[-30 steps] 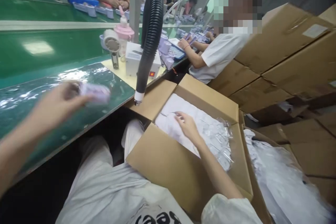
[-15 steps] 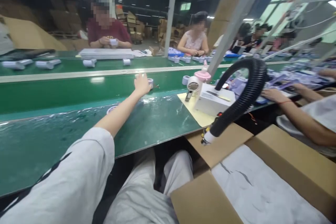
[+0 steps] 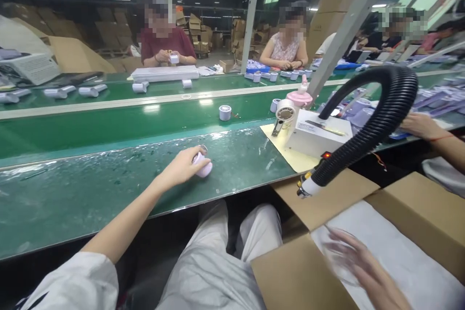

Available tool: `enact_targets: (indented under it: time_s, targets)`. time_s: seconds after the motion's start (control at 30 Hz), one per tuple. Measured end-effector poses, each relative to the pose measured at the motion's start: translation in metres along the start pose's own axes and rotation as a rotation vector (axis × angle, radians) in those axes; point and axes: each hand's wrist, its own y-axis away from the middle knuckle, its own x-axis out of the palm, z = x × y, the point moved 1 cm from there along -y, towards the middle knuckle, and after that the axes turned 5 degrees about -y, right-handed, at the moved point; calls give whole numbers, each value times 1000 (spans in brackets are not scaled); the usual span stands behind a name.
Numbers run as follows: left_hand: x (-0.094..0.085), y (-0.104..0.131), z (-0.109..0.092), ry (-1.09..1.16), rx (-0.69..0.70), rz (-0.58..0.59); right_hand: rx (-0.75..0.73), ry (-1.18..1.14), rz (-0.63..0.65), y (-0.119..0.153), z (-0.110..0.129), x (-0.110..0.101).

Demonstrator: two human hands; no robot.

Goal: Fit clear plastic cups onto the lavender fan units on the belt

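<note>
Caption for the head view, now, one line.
Left hand grips a lilac part over the green bench; blurred right hand hovers at the open carton, beside a black hose.

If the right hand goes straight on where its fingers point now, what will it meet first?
Probably the cardboard flap below the black hose. The right hand is blurred and its height is unclear, so it might pass above the flap instead.
</note>
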Motion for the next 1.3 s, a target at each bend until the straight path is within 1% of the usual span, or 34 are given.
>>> enact_targets:
  time_s: [0.03, 0.07, 0.1, 0.13, 0.17, 0.2, 0.23, 0.27, 0.3, 0.33, 0.43, 0.5, 0.57, 0.63, 0.7, 0.77, 0.83, 0.93, 1.03, 1.1, 1.17, 1.2, 1.23, 1.3]
  targets:
    - [11, 6, -9, 224, 38, 82, -92, 54, 11, -5, 14, 17]
    - [23, 13, -19, 471, 61, 192, -162, 128, 45, -11, 28, 33]
    - [36, 19, -29, 703, 69, 320, -230, 209, 98, -16, 42, 49]
    - [49, 25, -39, 882, 67, 455, -304, 268, 125, -22, 55, 62]
    - [61, 31, -48, 984, 69, 584, -356, 316, 130, -26, 66, 72]
    - [72, 36, -56, 1032, 80, 689, -383, 355, 128, -31, 75, 79]
    - [81, 41, -63, 1033, 104, 770, -385, 380, 119, -34, 81, 83]
    - [87, 45, -69, 994, 141, 817, -362, 391, 122, -37, 86, 85]
    - [92, 48, -74, 926, 195, 829, -321, 386, 139, -38, 88, 84]
    - [94, 50, -78, 839, 268, 812, -274, 364, 167, -39, 89, 82]
    - [92, 57, -86, 574, 504, 661, -153, 259, 247, -37, 87, 76]
    - [88, 61, -89, 460, 584, 556, -118, 232, 272, -35, 85, 75]
    - [87, 65, -91, 415, 597, 479, -114, 278, 271, -32, 83, 77]
    - [89, 66, -90, 434, 589, 430, -110, 294, 258, -31, 83, 79]
    - [95, 66, -86, 491, 553, 381, -82, 198, 233, -31, 85, 80]
    - [102, 64, -81, 560, 528, 324, -37, 31, 213, -31, 88, 78]
    - [110, 62, -76, 586, 569, 266, 12, -106, 173, -32, 89, 75]
    - [120, 61, -70, 504, 705, 208, 119, -255, 92, -32, 86, 72]
    - [124, 62, -68, 473, 756, 247, 194, -360, 1, -33, 81, 70]
    - [124, 63, -70, 535, 715, 332, 218, -443, -34, -35, 78, 68]
    - [122, 64, -72, 644, 622, 432, 242, -551, -24, -36, 75, 67]
    - [121, 65, -73, 711, 561, 487, 235, -601, 7, -36, 73, 66]
    - [121, 67, -73, 784, 494, 538, 204, -623, 50, -35, 73, 65]
    - [119, 70, -73, 928, 360, 618, 71, -529, 139, -32, 72, 65]
